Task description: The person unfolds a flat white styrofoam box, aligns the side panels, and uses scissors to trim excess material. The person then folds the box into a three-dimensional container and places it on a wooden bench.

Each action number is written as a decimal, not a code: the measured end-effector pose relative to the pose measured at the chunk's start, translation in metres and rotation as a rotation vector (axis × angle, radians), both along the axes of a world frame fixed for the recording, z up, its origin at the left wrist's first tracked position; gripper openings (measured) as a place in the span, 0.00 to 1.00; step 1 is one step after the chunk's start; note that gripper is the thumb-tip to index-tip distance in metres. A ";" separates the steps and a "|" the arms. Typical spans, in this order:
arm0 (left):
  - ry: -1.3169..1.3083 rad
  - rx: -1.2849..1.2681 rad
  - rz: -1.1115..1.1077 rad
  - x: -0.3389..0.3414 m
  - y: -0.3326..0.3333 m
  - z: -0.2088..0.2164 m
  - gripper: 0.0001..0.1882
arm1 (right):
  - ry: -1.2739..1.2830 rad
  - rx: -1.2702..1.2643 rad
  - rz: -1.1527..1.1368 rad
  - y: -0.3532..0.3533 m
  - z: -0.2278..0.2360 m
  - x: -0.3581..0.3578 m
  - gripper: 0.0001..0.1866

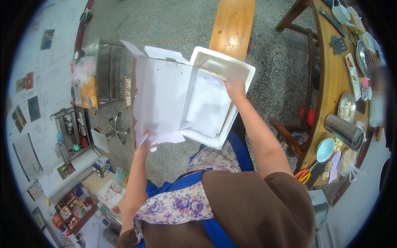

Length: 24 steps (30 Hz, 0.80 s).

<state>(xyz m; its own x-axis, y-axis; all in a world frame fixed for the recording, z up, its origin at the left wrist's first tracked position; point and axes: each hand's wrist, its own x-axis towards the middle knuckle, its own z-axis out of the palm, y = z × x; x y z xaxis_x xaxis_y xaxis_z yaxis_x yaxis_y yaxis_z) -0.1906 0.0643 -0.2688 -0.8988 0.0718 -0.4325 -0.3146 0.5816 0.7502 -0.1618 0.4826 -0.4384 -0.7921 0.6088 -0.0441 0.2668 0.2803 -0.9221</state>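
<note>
An unfolded white cardboard box [163, 95] lies open before me, its wide lid panel to the left. Its shallow base [206, 103] sits inside a white rectangular tub [248, 71]. At the near edge of the lid, my left hand [142, 146] is closed on the cardboard, with the thumb on the inner face and the other fingers mostly behind. My right hand [235, 90] reaches into the tub and grips the box base at its far right corner; its fingertips are partly hidden.
A wooden bench [232, 29] extends away beyond the tub. Along the right, a wooden table [326, 45] carries a spatula [338, 44], a steel tumbler [344, 131], a pale blue bowl [325, 149] and orange-handled scissors [304, 175]. A metal stand [108, 70] is at the left.
</note>
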 end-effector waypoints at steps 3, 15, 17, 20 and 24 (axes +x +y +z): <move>0.002 -0.317 -0.126 -0.007 0.010 0.014 0.23 | -0.104 0.298 0.008 -0.012 0.006 0.002 0.03; -0.026 -0.065 0.038 0.014 -0.014 0.004 0.21 | -0.058 0.058 -0.078 -0.008 0.035 0.008 0.12; -0.081 0.185 0.191 0.012 -0.016 0.000 0.21 | -0.067 0.176 -0.173 -0.019 0.034 0.025 0.13; -0.083 0.110 0.175 0.013 -0.028 -0.006 0.21 | -0.404 0.467 0.538 -0.036 0.059 0.053 0.20; -0.141 0.025 0.105 0.004 -0.020 0.009 0.20 | -0.403 0.479 1.362 -0.095 0.090 0.110 0.31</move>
<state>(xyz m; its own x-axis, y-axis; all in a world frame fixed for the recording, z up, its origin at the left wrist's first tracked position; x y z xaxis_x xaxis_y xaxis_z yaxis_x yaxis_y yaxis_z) -0.1863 0.0440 -0.2599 -0.8327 -0.0071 -0.5537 -0.4754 0.5220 0.7081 -0.0513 0.3876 -0.3479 -0.7321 -0.5462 -0.4070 -0.2330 0.7624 -0.6037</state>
